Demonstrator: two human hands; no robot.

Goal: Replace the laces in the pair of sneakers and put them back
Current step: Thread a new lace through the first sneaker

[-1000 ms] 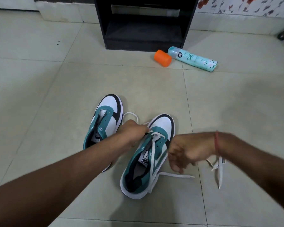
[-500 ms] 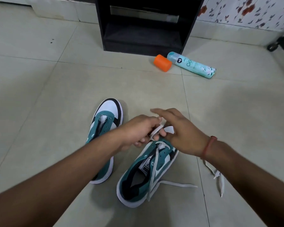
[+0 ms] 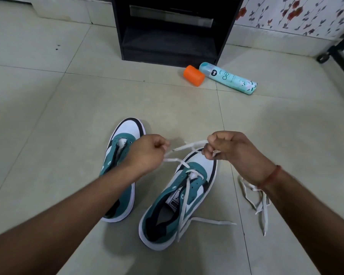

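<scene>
Both hands are up over the toe end of the right-hand sneaker (image 3: pixel 184 197), each one pinching a stretch of the white lace (image 3: pixel 189 146). The left hand (image 3: pixel 147 153) has its fingers curled tight around its end, and the right hand (image 3: pixel 229 149) is clenched the same way on the other end, with the lace crossing between them in a loose X above the shoe. From there it runs down into the lowest eyelets, and a longer tail drapes along the tongue and trails out onto the tile near the heel.

The other sneaker (image 3: pixel 118 167) sits just beside it on the left, partly under the left forearm, teal and white, no lace that I can see in it. A second loose lace (image 3: pixel 260 203) lies in a tangle on the floor (image 3: pixel 58 116) under the right wrist, which has a red thread band (image 3: pixel 272 175) on it.

Farther back, an orange cap (image 3: pixel 193 75) and a teal spray can (image 3: pixel 228 78) lie on their sides, just touching, in front of a black cabinet (image 3: pixel 171 28) with an open bottom shelf.
</scene>
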